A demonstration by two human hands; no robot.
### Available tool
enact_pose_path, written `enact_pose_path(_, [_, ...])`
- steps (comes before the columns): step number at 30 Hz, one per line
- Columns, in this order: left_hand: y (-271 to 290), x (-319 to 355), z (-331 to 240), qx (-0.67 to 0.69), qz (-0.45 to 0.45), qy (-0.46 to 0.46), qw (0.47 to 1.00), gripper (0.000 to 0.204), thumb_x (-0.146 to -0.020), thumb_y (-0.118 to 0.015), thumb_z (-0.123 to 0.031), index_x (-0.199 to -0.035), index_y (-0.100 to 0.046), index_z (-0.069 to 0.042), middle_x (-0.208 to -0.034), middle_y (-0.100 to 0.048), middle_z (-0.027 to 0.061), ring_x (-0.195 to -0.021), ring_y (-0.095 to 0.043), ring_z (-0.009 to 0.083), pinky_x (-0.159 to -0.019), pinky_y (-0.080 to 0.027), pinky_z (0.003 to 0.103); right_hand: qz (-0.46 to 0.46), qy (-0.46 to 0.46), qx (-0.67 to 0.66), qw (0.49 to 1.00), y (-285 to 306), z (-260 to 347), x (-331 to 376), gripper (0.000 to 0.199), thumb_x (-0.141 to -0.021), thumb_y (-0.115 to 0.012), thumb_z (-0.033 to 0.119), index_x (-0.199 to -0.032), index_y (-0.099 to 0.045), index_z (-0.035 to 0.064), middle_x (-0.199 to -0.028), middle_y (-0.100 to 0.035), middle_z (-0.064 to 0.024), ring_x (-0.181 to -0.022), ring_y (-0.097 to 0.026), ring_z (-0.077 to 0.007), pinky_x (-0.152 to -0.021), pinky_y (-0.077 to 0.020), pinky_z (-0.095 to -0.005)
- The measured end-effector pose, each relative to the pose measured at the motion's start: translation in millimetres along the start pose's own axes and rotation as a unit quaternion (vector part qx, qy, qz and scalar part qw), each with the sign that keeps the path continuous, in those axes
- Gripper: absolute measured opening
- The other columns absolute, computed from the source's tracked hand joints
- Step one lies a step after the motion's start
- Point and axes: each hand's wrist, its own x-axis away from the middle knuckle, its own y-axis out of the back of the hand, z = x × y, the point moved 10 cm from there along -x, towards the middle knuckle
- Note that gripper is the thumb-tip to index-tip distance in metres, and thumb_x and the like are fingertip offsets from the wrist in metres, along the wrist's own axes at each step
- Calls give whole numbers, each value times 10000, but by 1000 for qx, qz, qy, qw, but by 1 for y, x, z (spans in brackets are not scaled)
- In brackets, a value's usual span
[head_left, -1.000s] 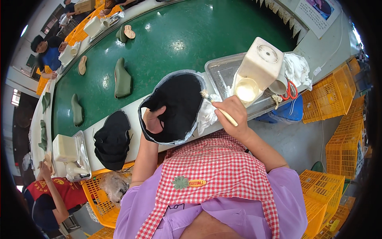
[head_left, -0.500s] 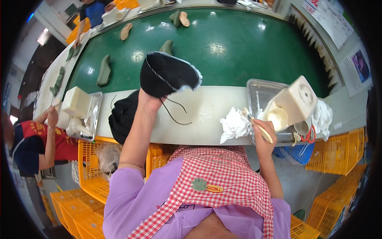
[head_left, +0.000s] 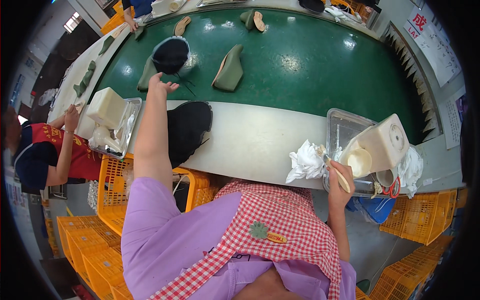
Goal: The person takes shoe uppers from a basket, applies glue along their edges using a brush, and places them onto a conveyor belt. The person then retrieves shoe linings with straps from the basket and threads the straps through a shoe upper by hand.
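My left hand (head_left: pixel 161 85) reaches out over the green conveyor belt (head_left: pixel 310 65), fingers spread and holding nothing. Just beyond it lies a black shoe upper (head_left: pixel 170 55) on the belt, apart from the fingers. My right hand (head_left: pixel 337 182) grips a wooden-handled brush (head_left: pixel 334 169) beside a metal tray (head_left: pixel 342 131). In the tray a cream plastic jug (head_left: pixel 381 145) lies tilted on its side. A crumpled white cloth (head_left: pixel 306 162) lies left of the tray on the white ledge (head_left: pixel 255 140). A stack of black uppers (head_left: pixel 187 127) rests on the ledge near my left arm.
Olive shoe pieces (head_left: pixel 229 70) lie on the belt. A person in a red apron (head_left: pixel 55 150) works at the left by a second tray with a cream container (head_left: pixel 107 107). Yellow crates (head_left: pixel 115 200) stand below the ledge. Red scissors (head_left: pixel 391 189) lie near the tray.
My left hand carried the black upper out over the belt and let go of it; it now lies on the belt. The right hand stays at the tray with the brush.
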Motion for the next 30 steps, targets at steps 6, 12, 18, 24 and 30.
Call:
enact_pose_path(6, [-33, 105, -8, -671, 154, -265, 675, 544, -870, -579, -581, -1036, -681, -74, -1036, -668, 126, -1002, -634, 278, -837, -510, 449, 3, 0, 12, 1000, 6, -7, -3, 180, -864, -631, -25, -1035, -685, -28, -918, -618, -92, -850, -601, -166, -767, -469, -270])
enact_pose_path(12, [24, 146, 6, -923, -53, -334, 182, 687, -763, -616, -692, -955, -730, -42, -990, -705, 187, -919, -690, 314, -774, -544, 406, 13, 44, 44, 998, -9, 6, -11, 205, -887, -605, 7, -1079, -670, -28, -951, -650, -125, -855, -610, -201, -783, -471, -298])
enact_pose_path(18, [40, 130, 0, -846, 54, -380, 370, 413, -821, -688, -449, -927, -710, -51, -918, -687, 150, -826, -656, 260, -727, -501, 369, 58, 72, 48, 995, -21, 13, -10, 230, -921, -578, 45, -1128, -649, -25, -970, -659, -143, -864, -618, -231, -782, -481, -322])
enact_pose_path(24, [-16, 223, 49, -603, 354, -412, 584, 300, -990, -558, -235, -758, -435, -92, -735, -305, -96, -686, -307, 49, -589, -278, 235, 72, 109, 65, 989, -26, 37, -19, 208, -936, -555, 52, -1117, -634, -13, -1005, -659, -155, -887, -618, -270, -801, -480, -342])
enact_pose_path(30, [-53, 307, 151, -546, 527, -288, 583, 257, -972, -574, -213, -756, -481, -111, -753, -341, -108, -711, -333, 20, -627, -288, 213, 71, 178, 99, 976, -28, 82, -42, 252, -906, -576, 67, -1151, -611, 14, -1157, -646, -160, -996, -589, -285, -884, -457, -371])
